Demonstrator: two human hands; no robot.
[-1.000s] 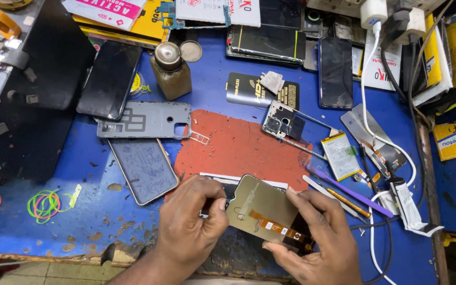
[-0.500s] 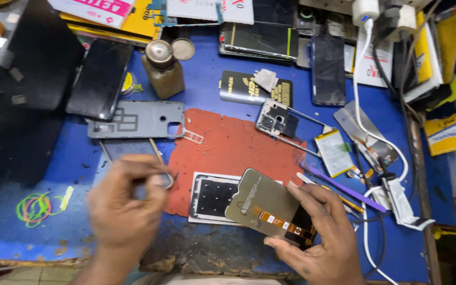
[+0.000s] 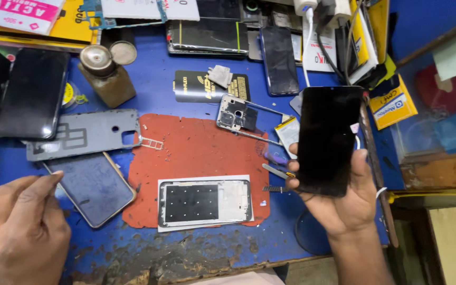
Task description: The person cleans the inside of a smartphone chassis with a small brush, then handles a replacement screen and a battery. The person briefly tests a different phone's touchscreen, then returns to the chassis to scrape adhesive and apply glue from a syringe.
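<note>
Our right hand [image 3: 344, 203] grips a black screen panel [image 3: 328, 140], holding it upright above the right end of the blue worktop [image 3: 186, 63], thumb along the left edge and fingers wrapped behind the lower right edge. Our left hand [image 3: 19, 232] hovers low at the left, loosely curled, fingertips pinched together; whether anything sits between them we cannot tell. We judge the panel light, thin and stiff, but brittle: glass that would crack if bent or knocked on a corner, and slick on its face. So we would hold it by the long edges only, as now, keeping fingers off the glass. It looks like a plain glossy black rectangle with rounded corners, unmarked and dark all over. Below it on the red mat [image 3: 196, 153] lies a phone frame [image 3: 204, 202] on a white sheet, well apart from the panel, with tweezers [image 3: 275, 170] just beside our thumb.
</note>
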